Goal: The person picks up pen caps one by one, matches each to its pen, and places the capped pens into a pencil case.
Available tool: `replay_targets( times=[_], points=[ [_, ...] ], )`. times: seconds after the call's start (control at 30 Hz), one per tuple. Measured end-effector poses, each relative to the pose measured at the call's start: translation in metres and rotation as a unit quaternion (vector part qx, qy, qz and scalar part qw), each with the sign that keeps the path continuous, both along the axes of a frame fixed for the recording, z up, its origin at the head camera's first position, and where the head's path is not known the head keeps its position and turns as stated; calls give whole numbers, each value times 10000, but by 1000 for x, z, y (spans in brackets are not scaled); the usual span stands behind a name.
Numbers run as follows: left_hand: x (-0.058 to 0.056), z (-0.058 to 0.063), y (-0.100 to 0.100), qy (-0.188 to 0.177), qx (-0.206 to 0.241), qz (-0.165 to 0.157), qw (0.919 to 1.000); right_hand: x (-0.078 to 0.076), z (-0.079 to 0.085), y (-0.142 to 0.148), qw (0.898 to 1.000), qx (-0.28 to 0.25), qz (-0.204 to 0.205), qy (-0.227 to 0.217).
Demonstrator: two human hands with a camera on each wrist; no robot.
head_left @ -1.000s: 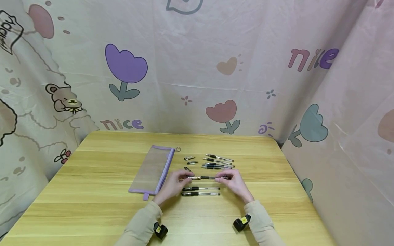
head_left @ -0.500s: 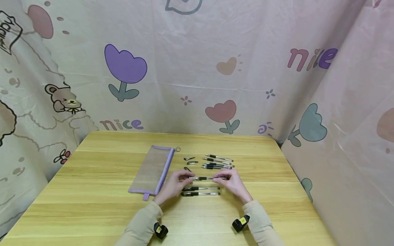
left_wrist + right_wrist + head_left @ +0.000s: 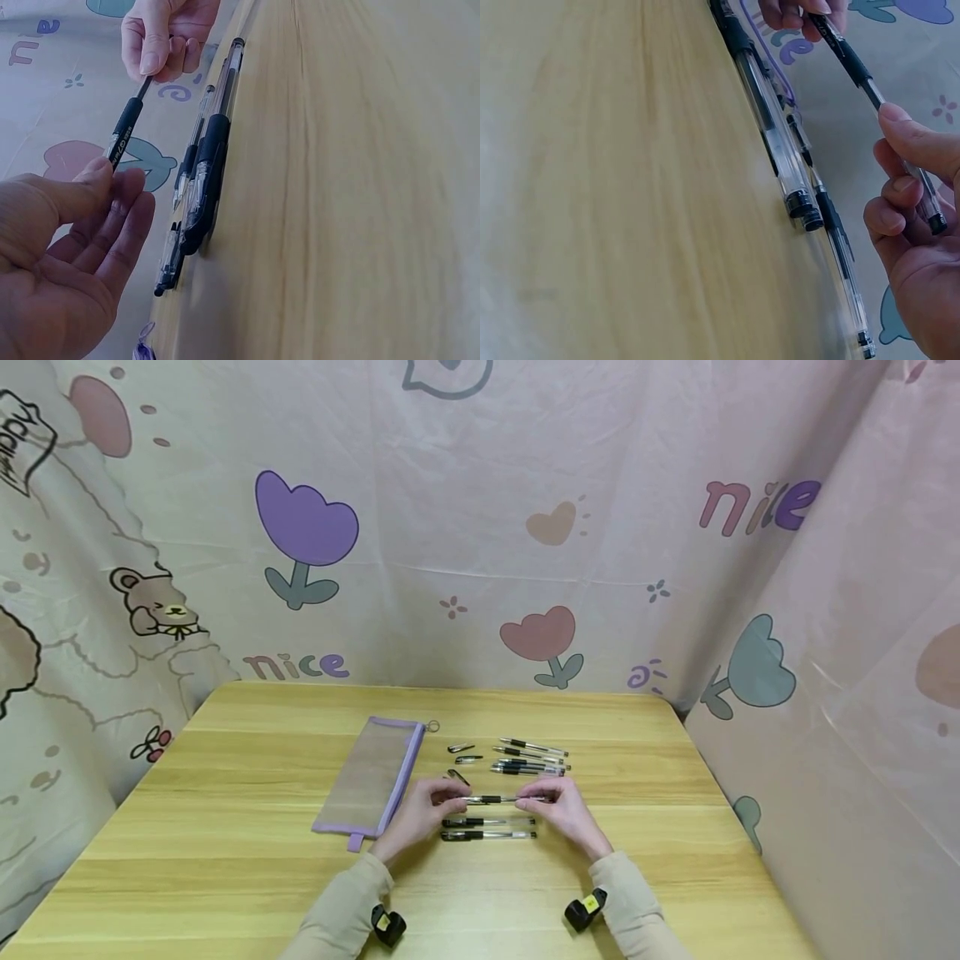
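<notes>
A gel pen (image 3: 491,799) with a black grip is held level between both hands above the table. My left hand (image 3: 423,814) pinches its front end between thumb and fingers, which hide the tip. My right hand (image 3: 566,808) grips the clear barrel toward the back; in the right wrist view the black end plug (image 3: 937,223) pokes out past the fingers. Two capped pens (image 3: 487,835) lie side by side just nearer than the hands. Beyond them lie several uncapped pens (image 3: 528,762) in a loose group, and three loose pen caps (image 3: 468,759) to their left.
A mesh zip pouch (image 3: 367,777) with purple edging lies flat left of the left hand, its ring (image 3: 432,726) at the far corner. The wooden table (image 3: 225,827) meets a printed curtain (image 3: 420,527) at the back and sides.
The right hand has shifted slightly left, bringing the pen closer into the left hand's fingers, and less of its front end shows. The pens and caps on the table have stayed put.
</notes>
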State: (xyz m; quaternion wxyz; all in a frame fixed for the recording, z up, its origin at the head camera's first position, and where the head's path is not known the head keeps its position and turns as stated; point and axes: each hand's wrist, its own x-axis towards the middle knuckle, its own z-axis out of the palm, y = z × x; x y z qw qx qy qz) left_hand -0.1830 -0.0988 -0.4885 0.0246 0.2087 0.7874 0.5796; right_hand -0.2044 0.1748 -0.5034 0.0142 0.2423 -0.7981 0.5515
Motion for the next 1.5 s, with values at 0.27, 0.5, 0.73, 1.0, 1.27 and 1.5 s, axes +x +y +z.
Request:
replay_targets(
  times=[0.27,0.5,0.73,1.0,1.27,1.5],
  points=[
    [0,-4,-2,79,11,66,9999,0,0,-3,9999,77,-70,3],
    [0,-9,-2,156,96,122,9998,7,12,-9,9997,217,-82,-87],
    [2,-10,-4,264,43,297,9992,20,34,-16,9997,215,-65,27],
    [3,-10,-5,419,2,428,9982,19,34,-18,9997,208,-85,-33],
    [4,-8,-6,493,-111,510,9974,18,38,-21,9996,235,-33,140],
    [6,-9,-7,628,-69,519,9967,2,5,-16,9998,160,-31,101]
  ],
)
